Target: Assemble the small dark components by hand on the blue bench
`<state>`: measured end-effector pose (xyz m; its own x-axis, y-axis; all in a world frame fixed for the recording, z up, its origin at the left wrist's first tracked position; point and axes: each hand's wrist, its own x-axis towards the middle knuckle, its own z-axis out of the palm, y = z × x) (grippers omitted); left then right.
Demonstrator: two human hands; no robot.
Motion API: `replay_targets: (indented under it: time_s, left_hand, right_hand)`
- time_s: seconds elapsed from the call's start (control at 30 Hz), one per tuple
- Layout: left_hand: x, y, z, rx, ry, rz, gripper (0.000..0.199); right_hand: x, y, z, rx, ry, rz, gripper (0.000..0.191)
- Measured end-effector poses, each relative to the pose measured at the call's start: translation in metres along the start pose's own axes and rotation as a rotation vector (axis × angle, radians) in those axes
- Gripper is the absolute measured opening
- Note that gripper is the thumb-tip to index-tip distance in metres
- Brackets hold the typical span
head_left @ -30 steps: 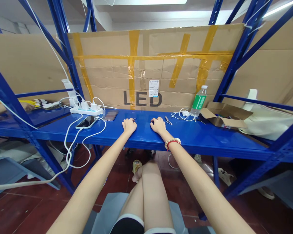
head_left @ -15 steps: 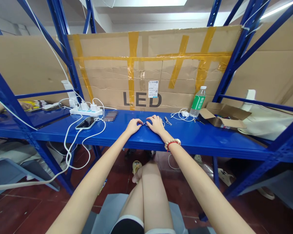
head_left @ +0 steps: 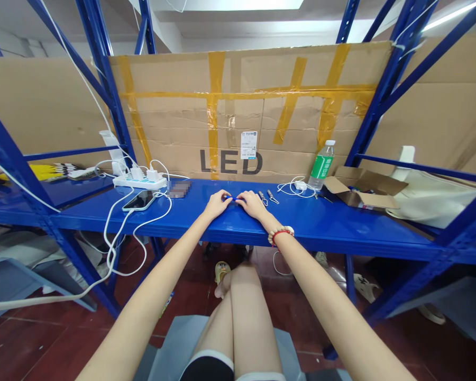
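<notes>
My left hand rests on the blue table, its fingers closed on a small dark blue item whose shape I cannot make out. Facing it, my right hand pinches a small blue piece between the two hands. The fingertips of both hands are a short gap apart, just above the tabletop. Right of my right hand lie two small metal clips, one close to the fingers and the other a little farther right.
A power strip with white cables and a phone are on the left. To the right stand a green-labelled bottle, a coiled white cable and an open cardboard box. Cardboard rises behind.
The fingers of my right hand have drawn together and shifted slightly left, uncovering more of the nearer metal clip. At the far left, another person's arm has gone from view.
</notes>
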<state>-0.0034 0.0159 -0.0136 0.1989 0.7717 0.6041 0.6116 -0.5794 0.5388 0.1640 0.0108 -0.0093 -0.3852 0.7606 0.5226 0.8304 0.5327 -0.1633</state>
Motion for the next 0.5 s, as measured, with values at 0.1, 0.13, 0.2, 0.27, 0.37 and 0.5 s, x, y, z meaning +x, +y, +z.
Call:
replay_targets:
  time_s: [0.1,0.13,0.2,0.27,0.37,0.5]
  left_hand:
    - [0.0004,-0.0006,-0.0002,0.030,0.016,-0.040,0.017]
    - [0.0004,-0.0001,-0.0006,0.032,0.012,-0.043,0.018]
    - [0.0000,0.0018,-0.0020,0.029,0.000,-0.037,0.019]
    - [-0.0005,0.0043,-0.0036,0.023,-0.012,-0.019,0.019]
    - [-0.0012,0.0071,-0.0053,0.015,-0.026,0.007,0.019]
    - [-0.0015,0.0081,-0.0056,0.006,-0.029,0.018,0.021]
  right_hand:
    - [-0.0007,-0.0012,-0.0007,-0.005,0.023,0.018,0.023]
    - [-0.0010,-0.0018,-0.0013,-0.005,0.027,0.016,0.022]
    - [-0.0018,-0.0033,-0.0029,-0.005,0.030,0.004,0.021]
    - [-0.0024,-0.0049,-0.0046,-0.006,0.028,-0.015,0.022]
    - [-0.0028,-0.0068,-0.0062,-0.011,0.019,-0.039,0.023]
    - [-0.0029,-0.0078,-0.0067,-0.022,0.012,-0.055,0.021]
